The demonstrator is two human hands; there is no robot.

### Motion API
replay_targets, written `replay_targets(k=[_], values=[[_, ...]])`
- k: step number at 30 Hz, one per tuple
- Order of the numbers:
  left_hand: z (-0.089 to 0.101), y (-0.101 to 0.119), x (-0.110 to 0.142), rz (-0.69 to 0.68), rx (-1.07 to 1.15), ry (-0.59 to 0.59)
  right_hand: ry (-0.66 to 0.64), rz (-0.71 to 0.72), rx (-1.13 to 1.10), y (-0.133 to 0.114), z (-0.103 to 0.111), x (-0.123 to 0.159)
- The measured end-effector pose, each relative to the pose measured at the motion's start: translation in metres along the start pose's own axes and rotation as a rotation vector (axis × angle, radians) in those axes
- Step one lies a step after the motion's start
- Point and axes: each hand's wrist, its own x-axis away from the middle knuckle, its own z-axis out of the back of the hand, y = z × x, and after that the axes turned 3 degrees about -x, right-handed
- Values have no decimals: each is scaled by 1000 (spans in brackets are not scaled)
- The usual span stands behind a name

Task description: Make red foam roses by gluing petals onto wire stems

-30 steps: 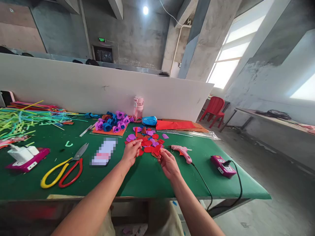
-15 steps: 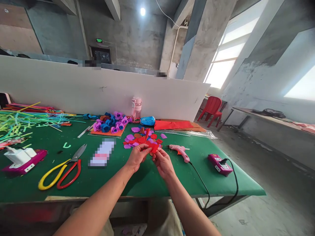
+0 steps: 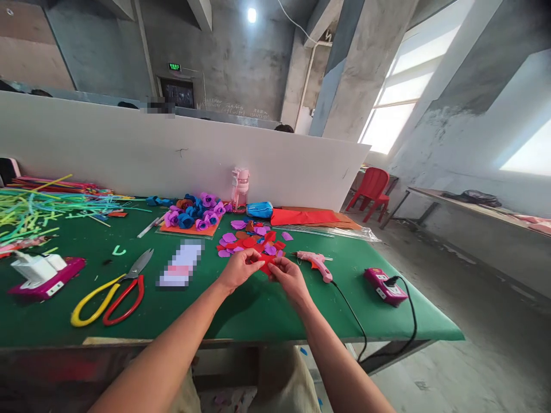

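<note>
A small red petal-shaped piece (image 3: 267, 265) is stretched between the fingertips of both my hands, over the front of a petal pile. My left hand (image 3: 239, 269) pinches its left side between thumb and forefinger. On the other side my right hand (image 3: 290, 279) grips it the same way, its lower fingers curled under. Just beyond lie loose purple, red, brown and blue petals (image 3: 238, 224), partly hidden by my hands. To the right of the pile, a pink glue gun (image 3: 316, 262) rests on its side.
Finished purple and blue flowers (image 3: 186, 220) sit on orange sheets. Scissors (image 3: 124, 287) lie at left, near a power strip (image 3: 51, 282) and colourful stems (image 3: 38, 209). A pink bottle (image 3: 240, 186), blue roll (image 3: 259, 210) and red sheets (image 3: 301, 217) line the white partition (image 3: 181, 149). Another power strip (image 3: 385, 285) stands right.
The red piece has turned and sits slightly lower, now spread between my fingertips. A narrow red part that stood up above my hands no longer shows there. The view has shifted slightly.
</note>
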Motion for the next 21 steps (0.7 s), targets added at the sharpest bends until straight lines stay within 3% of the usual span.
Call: replay_targets(k=[3, 6, 8, 10, 13, 16, 21], values=[[1, 0, -1, 5, 13, 2, -1, -9, 15, 2, -2, 5], [5, 2, -1, 53, -2, -4, 1, 36, 126, -4, 13, 9], [11, 2, 0, 167, 6, -58, 58, 123, 283, -13, 38, 9], [16, 1, 0, 280, 67, -133, 198, 206, 566, -23, 72, 5], [23, -4, -1, 373, 135, -190, 379, 98, 1031, -35, 123, -8], [26, -8, -2, 415, 160, -202, 302, -82, 1168, -39, 153, -22], [20, -14, -2, 426, 43, -263, 87, -206, 1140, -36, 158, -40]])
